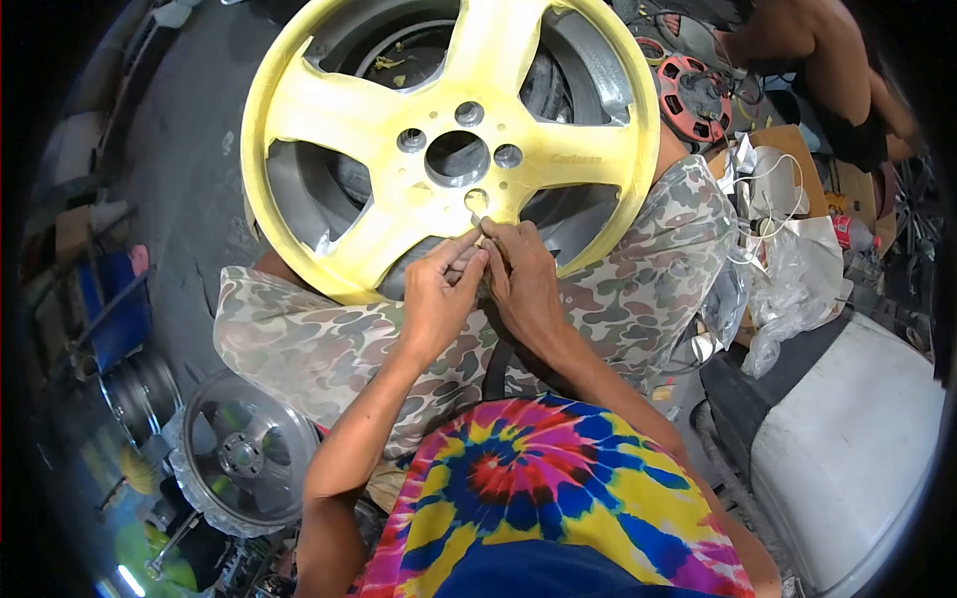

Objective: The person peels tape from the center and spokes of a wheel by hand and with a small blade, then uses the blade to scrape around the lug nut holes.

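Note:
A yellow-coated wheel rim [329, 108] with broad spokes lies face up over my knees, in front of me. Three of the lug holes around its centre bore show grey inside; the lug hole [477, 201] closest to me looks yellow inside. My left hand [439, 297] and my right hand [523, 277] meet just below that hole, fingertips pinched close together at the hub's edge. A tiny greyish piece seems to sit between the fingertips, too small to name. The fingers of both hands are curled, and the palms are hidden.
A grey wheel [249, 453] lies at lower left. On the right are a white-topped seat [847, 448], clear plastic bags [788, 289] and an opened cardboard box [788, 149]. A red reel [695, 98] lies near another person's bare leg [842, 75].

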A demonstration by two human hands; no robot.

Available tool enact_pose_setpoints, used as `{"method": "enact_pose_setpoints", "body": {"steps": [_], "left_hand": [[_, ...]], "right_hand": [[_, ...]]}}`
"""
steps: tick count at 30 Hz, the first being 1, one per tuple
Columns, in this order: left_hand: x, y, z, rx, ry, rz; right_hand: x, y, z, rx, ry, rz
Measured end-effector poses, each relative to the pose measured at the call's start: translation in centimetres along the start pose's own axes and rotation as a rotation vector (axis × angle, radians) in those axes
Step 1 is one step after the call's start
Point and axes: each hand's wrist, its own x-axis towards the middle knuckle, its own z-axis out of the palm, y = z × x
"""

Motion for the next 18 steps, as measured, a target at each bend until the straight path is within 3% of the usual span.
{"method": "enact_pose_setpoints", "body": {"steps": [7, 14, 18], "left_hand": [[-0.4, 0.1, 0.0, 0.161, 0.037, 0.178], [-0.3, 0.7, 0.0, 0.18, 0.036, 0.22], [-0.7, 0.7, 0.3, 0.18, 0.02, 0.208]], "right_hand": [[0.4, -0.6, -0.4, -0.12, -0.026, -0.017], [1.1, -1.0, -0.8, -0.148, -0.001, -0.097], [0.9, -0.7, -1.4, -0.137, -0.104, -0.018]]}}
